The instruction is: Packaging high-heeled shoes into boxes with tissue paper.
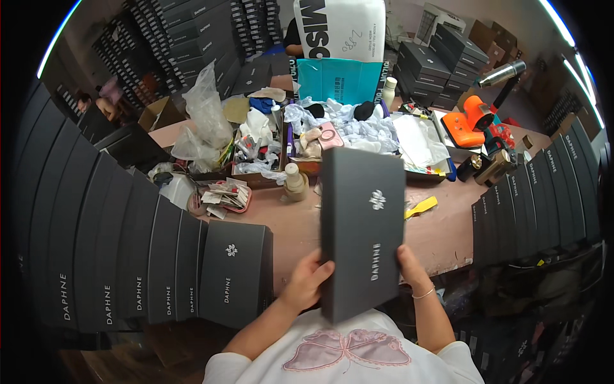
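A dark grey lidded shoebox (362, 230) with a pale printed emblem is held up in front of my chest, over the table's near edge. My left hand (308, 279) grips its left side low down, thumb on the near face. On its opposite side, my right hand (414, 267) presses in, and the box hides part of those fingers. Past the box, a yellow-handled tool (421, 207) lies on the pinkish tabletop (441, 230). A cream bottle (295, 182) stands beyond my left hand.
Matching shoeboxes line the left (233, 272) and right (563, 185) sides. Across the back are a tray of crumpled paper (348, 131), clear plastic bags (203, 121), a pink basket of small items (227, 194) and an orange tool (470, 121). More boxes (425, 64) are stacked behind.
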Demonstrator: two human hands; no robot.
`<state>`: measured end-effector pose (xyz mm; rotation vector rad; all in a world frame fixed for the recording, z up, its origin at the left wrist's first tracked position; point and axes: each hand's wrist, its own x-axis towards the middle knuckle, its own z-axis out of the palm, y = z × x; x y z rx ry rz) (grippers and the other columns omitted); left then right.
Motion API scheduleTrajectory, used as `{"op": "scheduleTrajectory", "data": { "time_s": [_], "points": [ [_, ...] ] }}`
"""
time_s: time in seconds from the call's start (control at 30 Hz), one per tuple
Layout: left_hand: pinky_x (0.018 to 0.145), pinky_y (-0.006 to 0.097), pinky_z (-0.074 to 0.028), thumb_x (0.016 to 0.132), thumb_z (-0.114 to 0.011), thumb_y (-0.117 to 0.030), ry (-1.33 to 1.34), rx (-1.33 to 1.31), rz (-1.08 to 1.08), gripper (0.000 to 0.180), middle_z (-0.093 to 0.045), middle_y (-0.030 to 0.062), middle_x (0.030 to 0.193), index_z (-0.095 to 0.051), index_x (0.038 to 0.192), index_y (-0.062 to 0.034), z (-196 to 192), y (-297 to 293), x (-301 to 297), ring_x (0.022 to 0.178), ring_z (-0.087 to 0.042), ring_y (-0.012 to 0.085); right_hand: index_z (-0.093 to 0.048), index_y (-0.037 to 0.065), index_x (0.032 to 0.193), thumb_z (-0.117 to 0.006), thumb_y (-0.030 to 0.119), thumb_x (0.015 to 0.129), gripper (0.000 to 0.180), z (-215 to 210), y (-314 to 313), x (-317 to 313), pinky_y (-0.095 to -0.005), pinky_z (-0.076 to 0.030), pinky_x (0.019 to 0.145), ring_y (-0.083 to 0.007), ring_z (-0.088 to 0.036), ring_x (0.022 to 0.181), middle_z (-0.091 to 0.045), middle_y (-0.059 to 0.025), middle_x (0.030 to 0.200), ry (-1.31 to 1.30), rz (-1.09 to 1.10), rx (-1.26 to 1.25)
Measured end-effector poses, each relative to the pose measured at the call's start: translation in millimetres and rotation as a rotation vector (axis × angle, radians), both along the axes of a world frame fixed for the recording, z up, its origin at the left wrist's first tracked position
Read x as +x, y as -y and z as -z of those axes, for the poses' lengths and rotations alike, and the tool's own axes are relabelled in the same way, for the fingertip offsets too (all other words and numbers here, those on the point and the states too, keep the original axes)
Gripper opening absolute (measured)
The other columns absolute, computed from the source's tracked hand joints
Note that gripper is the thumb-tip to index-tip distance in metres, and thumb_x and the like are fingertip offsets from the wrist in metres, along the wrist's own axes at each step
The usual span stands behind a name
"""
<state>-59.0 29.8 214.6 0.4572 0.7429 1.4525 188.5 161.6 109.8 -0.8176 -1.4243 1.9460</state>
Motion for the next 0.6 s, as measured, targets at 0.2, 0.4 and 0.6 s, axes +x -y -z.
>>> {"op": "scheduleTrajectory", "data": {
  "time_s": [0.2,0.4,0.6],
  "points": [
    [0.095,0.038,-0.043,0.087,-0.065,-0.028,-1.427,0.014,-0.25,0.056,-0.053,0.0218,0.121,-0.047,0.128,0.0058,201,-13,21,0.11,-0.054,0.0328,-0.065,-0.006,0.102,-0.059,0.038,0.091,0.046,70,-1,-7,-0.0331,-0.05,0.07,-0.0208,-0.066,0.078,-0.069,-0.0174,0.083,0.643,0.35,0.224],
    [0.09,0.039,-0.045,0.086,-0.066,-0.033,-1.13,-0.38,-0.172,0.06,-0.055,0.0224,0.121,-0.049,0.128,0.0058,234,-21,4,0.107,-0.057,0.0303,-0.065,-0.001,0.107,-0.059,0.046,0.087,0.052,103,-22,-43,-0.0395,-0.05,0.077,-0.0339,-0.066,0.086,-0.067,-0.0232,0.091,0.885,0.288,0.311],
    [0.1,0.039,-0.039,0.082,-0.064,-0.052,-0.414,-0.5,0.103,0.076,-0.053,0.0145,0.129,-0.043,0.134,0.0,221,-5,7,0.118,-0.051,0.0267,-0.03,0.005,0.145,-0.06,0.043,0.088,0.075,114,-3,-23,-0.0363,-0.041,0.098,-0.0264,-0.05,0.121,-0.05,-0.018,0.134,0.365,0.149,-0.003]
  ]
}}
